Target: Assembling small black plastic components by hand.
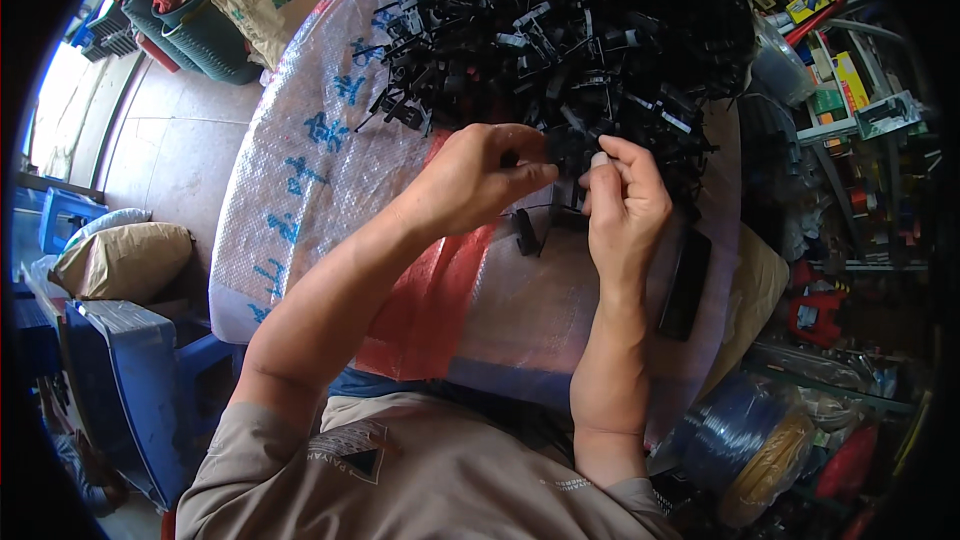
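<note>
Both hands meet at the near edge of a large heap of small black plastic parts (570,40). My left hand (508,162) is closed, thumb against fingers, on a black plastic part (570,152). From the other side my right hand (626,188) pinches at the same part with thumb and forefinger. Its exact shape is lost against the dark heap. Just below the hands, a loose black piece (527,232) with a thin wire-like edge lies on the woven plastic sheet (330,210), which has a red stripe and blue handwriting.
A flat black rectangular object (685,285) lies right of my right forearm. Blue plastic crates (125,380) and a brown sack (125,260) stand at the left. At the right are crowded shelves with tools (850,120) and a wrapped blue spool (745,435).
</note>
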Available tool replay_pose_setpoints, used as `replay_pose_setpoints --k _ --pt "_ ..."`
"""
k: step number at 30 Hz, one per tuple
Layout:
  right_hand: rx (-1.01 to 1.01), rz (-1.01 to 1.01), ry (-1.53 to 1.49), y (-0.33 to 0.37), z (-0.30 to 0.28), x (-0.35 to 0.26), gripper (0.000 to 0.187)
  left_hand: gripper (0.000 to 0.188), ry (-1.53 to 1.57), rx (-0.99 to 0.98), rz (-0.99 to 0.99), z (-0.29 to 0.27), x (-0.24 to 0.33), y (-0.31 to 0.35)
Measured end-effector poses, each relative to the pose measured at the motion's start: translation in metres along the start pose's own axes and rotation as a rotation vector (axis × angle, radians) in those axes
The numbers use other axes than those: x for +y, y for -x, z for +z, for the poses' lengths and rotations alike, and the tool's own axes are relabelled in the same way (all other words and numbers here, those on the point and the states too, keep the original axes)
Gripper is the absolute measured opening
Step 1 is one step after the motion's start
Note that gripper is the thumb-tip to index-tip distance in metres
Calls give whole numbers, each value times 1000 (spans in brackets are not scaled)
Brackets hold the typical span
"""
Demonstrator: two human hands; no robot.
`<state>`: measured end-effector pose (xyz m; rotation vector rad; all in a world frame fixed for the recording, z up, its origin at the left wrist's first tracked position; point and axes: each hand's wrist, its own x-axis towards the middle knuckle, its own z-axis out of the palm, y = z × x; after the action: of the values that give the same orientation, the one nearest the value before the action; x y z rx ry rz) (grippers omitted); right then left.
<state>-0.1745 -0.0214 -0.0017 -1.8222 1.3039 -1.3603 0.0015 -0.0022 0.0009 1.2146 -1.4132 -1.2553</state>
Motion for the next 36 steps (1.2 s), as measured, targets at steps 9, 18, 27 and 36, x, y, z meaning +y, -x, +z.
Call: replay_pose_setpoints --k 9,18,27,36 --pt "-356 306 -555 7 -2 -26 19 30 -140 285 386 2 1 -1" --pt "-186 85 -305 2 -9 -14 15 32 98 -7 77 -4 6 2" --pt "-311 202 -353 -1 -13 -12 14 36 -324 86 458 -1 1 3" --pt "-363 224 -361 5 -10 -14 4 34 8 -31 80 0 15 8"
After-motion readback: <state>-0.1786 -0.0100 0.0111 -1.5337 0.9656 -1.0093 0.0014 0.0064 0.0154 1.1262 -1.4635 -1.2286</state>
